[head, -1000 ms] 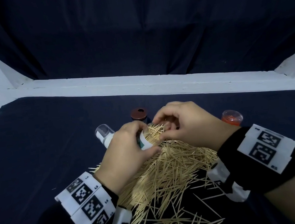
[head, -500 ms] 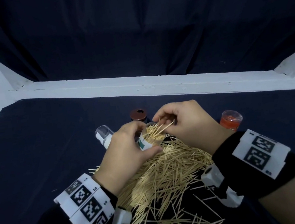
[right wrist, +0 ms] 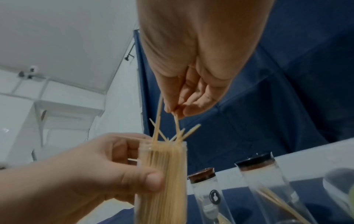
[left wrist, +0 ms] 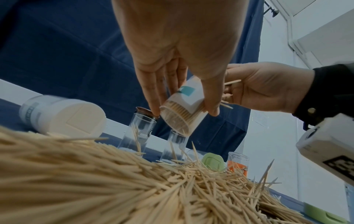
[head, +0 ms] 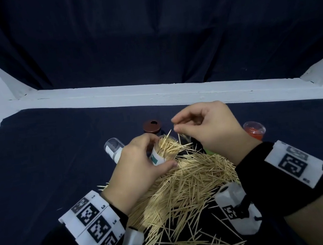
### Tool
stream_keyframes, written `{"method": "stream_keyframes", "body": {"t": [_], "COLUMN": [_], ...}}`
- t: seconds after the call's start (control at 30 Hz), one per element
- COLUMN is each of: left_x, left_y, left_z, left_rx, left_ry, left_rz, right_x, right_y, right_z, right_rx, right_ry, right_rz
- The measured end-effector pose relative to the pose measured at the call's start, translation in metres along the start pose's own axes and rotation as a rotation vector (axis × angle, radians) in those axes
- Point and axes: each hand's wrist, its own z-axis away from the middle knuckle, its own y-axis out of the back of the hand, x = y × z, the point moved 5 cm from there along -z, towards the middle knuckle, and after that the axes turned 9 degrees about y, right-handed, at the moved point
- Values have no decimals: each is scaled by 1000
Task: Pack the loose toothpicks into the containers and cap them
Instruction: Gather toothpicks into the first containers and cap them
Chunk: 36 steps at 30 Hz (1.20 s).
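Observation:
My left hand (head: 141,165) grips a clear toothpick container (head: 157,158) with a white and teal label, lifted off the cloth and tilted; the container (right wrist: 162,178) is packed with toothpicks and several stick out of its mouth. Just above that mouth my right hand (head: 203,127) pinches a toothpick (right wrist: 177,122) between thumb and forefinger. The left wrist view shows the container (left wrist: 184,112) from below and the right hand (left wrist: 264,86) behind it. A big heap of loose toothpicks (head: 188,187) lies on the dark cloth under both hands.
A brown-capped clear container (head: 151,126) stands behind the hands. A clear and white container (head: 113,150) lies on its side at left. An orange-filled one (head: 255,132) stands at right. A green lid (left wrist: 213,161) lies by the heap. A white ledge (head: 153,95) borders the cloth.
My right hand rose from the container's mouth, lifting a pinched toothpick above it. The left hand kept the container in about the same place.

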Motion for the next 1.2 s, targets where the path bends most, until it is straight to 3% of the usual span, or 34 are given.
{"method": "stream_keyframes", "body": {"t": [0.17, 0.27, 0.4, 0.5, 0.57, 0.7, 0.87, 1.03, 1.2], "left_x": [-2, 2, 9, 8, 4, 0, 5, 13, 10], "left_y": [2, 1, 0, 0, 0, 1, -1, 0, 1], "left_z": [-1, 1, 3, 3, 1, 0, 1, 5, 4], "left_rx": [5, 12, 8, 5, 15, 29, 10, 7, 21], "left_ry": [15, -13, -43, -44, -33, -24, -50, -86, -87], "left_rz": [22, 46, 88, 99, 101, 85, 31, 28, 40], "right_x": [-1, 2, 3, -1, -1, 4, -4, -9, -13], "right_y": [14, 7, -8, -1, 6, 5, 7, -13, -10], "right_z": [-2, 0, 6, 7, 10, 20, 17, 14, 14], "right_rx": [196, 107, -97, -45, -16, -203, -100, -230, -166], "right_ry": [-1, -52, 14, 37, -35, -190, -78, 1, 60], "right_rz": [-97, -99, 84, 52, -4, 114, 181, 371, 242]}}
